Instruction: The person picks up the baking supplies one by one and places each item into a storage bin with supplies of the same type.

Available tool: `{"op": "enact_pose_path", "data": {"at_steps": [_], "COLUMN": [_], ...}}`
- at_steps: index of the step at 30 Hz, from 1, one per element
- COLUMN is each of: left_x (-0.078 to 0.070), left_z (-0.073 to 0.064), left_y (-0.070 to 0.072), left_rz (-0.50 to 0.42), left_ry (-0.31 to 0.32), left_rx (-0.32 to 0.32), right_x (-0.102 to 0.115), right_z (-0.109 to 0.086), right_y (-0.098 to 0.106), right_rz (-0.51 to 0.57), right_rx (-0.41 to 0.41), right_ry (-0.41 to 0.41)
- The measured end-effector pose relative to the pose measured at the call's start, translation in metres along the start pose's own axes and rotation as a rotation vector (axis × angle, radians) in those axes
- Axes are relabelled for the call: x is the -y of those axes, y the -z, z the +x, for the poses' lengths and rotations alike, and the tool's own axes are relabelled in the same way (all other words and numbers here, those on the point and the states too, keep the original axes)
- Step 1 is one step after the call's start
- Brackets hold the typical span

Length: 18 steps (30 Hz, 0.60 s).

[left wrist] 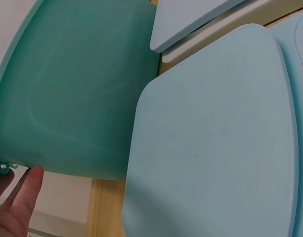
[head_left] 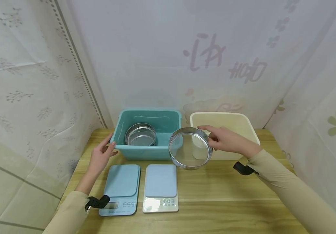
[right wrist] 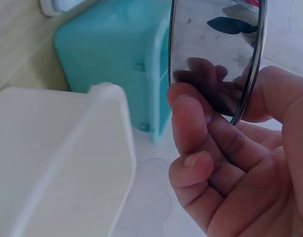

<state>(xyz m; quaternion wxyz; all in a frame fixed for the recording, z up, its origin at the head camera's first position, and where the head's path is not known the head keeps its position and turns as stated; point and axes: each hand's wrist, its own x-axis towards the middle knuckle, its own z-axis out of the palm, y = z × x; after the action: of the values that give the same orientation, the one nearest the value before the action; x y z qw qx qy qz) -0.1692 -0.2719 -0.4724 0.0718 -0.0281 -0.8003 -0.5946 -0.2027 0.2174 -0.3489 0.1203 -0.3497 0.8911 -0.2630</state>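
In the head view, my right hand grips the rim of a round metal sieve, lifted and tilted above the gap between the two bins. The right wrist view shows the fingers curled at the shiny side wall of the sieve, thumb opposite. My left hand touches the front left corner of the teal bin, its fingers fairly straight. The left wrist view has its fingertips against the bin's edge; part of that hand is out of frame. More round sieves lie inside the teal bin, on its left side.
A cream bin stands to the right of the teal one. In front of the teal bin lie a blue kitchen scale and a white kitchen scale, side by side on the wooden table. Patterned curtains hang behind and at both sides.
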Motion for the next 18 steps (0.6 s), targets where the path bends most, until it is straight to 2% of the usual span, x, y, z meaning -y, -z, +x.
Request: {"op": "enact_pose_path", "data": {"at_steps": [10,18], "left_x": [-0.003,-0.003], "left_z": [-0.001,-0.001], "left_y": [-0.001,0.000], "left_rz": [0.020,0.057], "left_ry": [0.007,0.021], "left_rx": [0.003,-0.002], "right_x": [0.005,0.013], "right_z": [0.038,0.067], "right_y": [0.021,0.031], "right_rz": [-0.008,0.017], "right_rx": [0.012,0.040], "right_ry": [0.015,-0.057]}}
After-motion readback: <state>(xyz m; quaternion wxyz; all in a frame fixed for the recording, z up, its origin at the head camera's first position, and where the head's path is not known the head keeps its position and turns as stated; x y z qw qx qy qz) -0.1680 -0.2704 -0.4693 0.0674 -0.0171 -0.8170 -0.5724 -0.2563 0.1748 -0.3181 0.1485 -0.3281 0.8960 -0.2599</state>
